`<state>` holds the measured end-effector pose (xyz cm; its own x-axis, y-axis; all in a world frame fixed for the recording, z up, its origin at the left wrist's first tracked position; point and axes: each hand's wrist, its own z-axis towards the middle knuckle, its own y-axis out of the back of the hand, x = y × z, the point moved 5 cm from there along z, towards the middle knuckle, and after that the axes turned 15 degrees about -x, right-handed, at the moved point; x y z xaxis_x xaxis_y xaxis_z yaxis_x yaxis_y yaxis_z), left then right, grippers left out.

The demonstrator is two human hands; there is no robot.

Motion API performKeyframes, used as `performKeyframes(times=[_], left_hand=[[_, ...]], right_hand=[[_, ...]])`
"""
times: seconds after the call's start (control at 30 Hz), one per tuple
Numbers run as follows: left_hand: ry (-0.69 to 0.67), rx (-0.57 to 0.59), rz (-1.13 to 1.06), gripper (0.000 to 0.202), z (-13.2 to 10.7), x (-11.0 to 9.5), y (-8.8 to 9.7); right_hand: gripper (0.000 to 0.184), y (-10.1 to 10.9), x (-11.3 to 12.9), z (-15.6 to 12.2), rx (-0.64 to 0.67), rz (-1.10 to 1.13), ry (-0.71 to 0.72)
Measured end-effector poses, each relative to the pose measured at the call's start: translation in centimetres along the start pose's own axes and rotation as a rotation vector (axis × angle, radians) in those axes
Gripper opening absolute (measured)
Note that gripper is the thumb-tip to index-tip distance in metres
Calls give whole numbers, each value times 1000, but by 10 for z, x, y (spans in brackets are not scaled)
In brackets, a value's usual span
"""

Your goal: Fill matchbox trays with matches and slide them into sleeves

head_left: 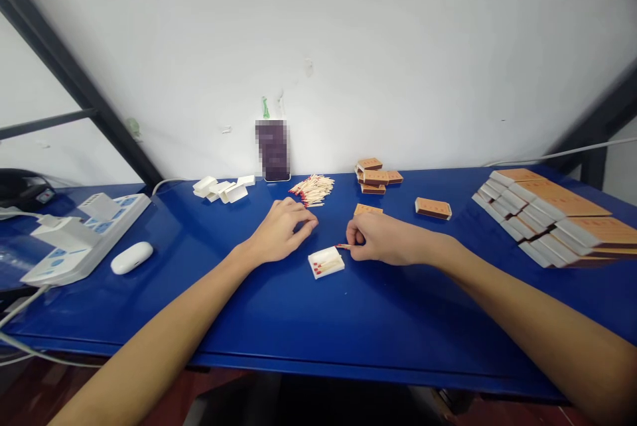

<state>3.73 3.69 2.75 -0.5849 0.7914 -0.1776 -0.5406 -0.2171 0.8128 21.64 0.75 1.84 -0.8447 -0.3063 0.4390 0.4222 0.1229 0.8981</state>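
My right hand [378,238] pinches a match [344,246], its red head pointing left, just off the right rim of a small white matchbox tray [327,273]. Several red-headed matches [323,265] lie inside that tray, heads to the left. To the tray's upper left, my left hand [281,230] hovers or rests with thumb and index tips close together; nothing shows between them. Beyond it is a loose pile of matches [316,188]. An orange matchbox sleeve [368,209] lies partly hidden behind my right hand.
White empty trays [233,192] lie at the back left near a phone [275,150] leaning on the wall. Orange matchboxes [375,177] are stacked at the back, one [432,208] lies apart, and a big stack [557,213] stands right. A power strip [74,260] and white case [132,258] are left.
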Motion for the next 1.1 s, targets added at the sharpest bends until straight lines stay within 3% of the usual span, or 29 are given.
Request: performKeyframes(times=[0.23, 0.37, 0.53, 0.7, 1.0, 1.1], left_hand=[[-92, 202, -165, 32, -5, -18, 6], [-165, 268, -83, 44, -6, -34, 4], [-145, 203, -27, 28, -4, -27, 1], [-69, 153, -41, 32, -4, -8, 6], [-137, 228, -42, 40, -8, -27, -2], [-147, 229, -60, 42, -9, -31, -6]], right_hand=[[6, 6, 10, -6, -41, -175, 81], [4, 5, 12, -4, -88, -149, 144], [2, 4, 8, 0, -151, -146, 163], [3, 6, 5, 1, -169, -99, 131], [5, 18, 17, -5, -288, 47, 193], [6, 9, 29, -9, -214, 65, 257]])
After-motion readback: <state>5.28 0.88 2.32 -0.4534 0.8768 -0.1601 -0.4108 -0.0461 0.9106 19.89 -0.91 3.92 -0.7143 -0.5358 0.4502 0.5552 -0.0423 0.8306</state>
